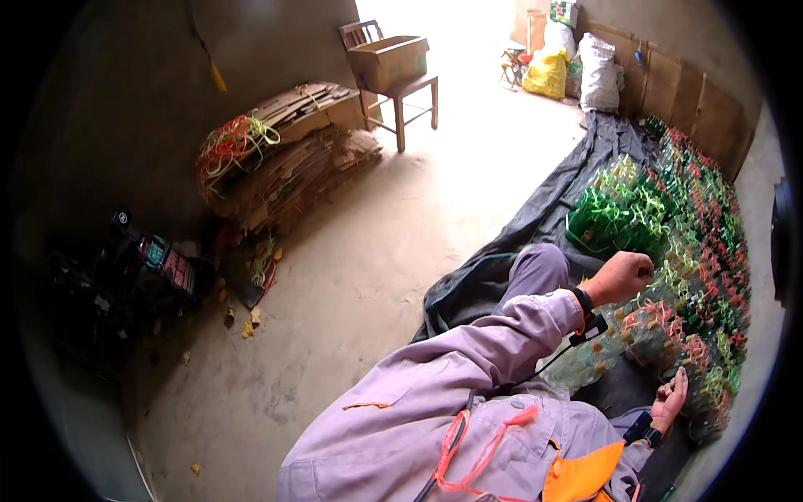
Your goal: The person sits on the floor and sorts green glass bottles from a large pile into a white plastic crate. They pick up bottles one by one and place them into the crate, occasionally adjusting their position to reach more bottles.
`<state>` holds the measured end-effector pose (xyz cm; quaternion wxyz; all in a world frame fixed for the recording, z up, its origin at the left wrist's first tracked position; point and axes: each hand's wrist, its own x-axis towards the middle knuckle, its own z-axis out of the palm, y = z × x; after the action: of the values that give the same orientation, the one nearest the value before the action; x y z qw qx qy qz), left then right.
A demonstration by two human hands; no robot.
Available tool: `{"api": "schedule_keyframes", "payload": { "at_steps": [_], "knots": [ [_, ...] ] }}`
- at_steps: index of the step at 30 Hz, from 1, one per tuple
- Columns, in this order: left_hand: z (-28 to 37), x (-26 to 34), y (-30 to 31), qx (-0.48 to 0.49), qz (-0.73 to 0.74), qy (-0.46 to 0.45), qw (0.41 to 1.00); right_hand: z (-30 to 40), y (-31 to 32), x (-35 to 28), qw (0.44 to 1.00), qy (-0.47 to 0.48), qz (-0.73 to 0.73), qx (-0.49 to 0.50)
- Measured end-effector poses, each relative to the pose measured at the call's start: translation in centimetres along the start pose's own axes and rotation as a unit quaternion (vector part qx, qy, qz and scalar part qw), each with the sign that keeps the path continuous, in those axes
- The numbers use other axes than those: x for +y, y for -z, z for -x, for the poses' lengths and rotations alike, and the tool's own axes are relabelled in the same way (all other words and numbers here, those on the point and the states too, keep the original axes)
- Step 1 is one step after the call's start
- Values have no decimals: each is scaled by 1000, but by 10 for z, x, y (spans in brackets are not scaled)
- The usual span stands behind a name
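My left hand [622, 277] is held above plastic bottles, its fingers curled; whether something thin is pinched in them cannot be seen. Below its wrist lie clear bottles [577, 364] with yellowish caps. A bundle of clear bottles tied with pink plastic twine [652, 326] stands between my hands. My right hand [670, 398] is beside that bundle, fingers extended and somewhat apart, near the bottle necks. Green bottles [599, 219] tied with yellow-green twine stand beyond my left hand. Pink twine [464, 452] hangs across my jacket.
Rows of tied bottles [709, 219] fill the right side along a dark sheet [533, 219]. Stacked flattened cardboard [295, 169] lies at the left. A wooden chair [399, 100] holds a cardboard box [389, 63]. Full sacks [599, 75] stand by the bright doorway.
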<state>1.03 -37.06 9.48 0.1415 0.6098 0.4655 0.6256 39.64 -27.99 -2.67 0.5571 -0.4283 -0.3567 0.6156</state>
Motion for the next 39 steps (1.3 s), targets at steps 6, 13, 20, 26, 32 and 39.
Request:
{"api": "schedule_keyframes", "payload": {
  "at_steps": [6, 13, 20, 26, 32, 39],
  "knots": [
    [-39, 6, -10, 19, 26, -30, 999, -15, -1, -7, 1000, 1, 5, -12],
    [-29, -61, 2, 40, 7, 54, 998, -59, 19, -15, 999, -16, 36, 2],
    [-35, -129, 25, 83, -64, 104, 989, -118, 11, -30, 995, -4, 101, 2],
    [-96, -197, 11, -48, -227, 63, 971, -161, -11, -44, 979, 75, 161, -102],
    [-91, -245, 13, -288, -386, 161, 862, -174, -54, -13, 878, 134, 456, 63],
    [-84, -227, -10, -232, -394, 198, 867, -190, -39, 12, 733, 106, 661, 120]
  ]
}}
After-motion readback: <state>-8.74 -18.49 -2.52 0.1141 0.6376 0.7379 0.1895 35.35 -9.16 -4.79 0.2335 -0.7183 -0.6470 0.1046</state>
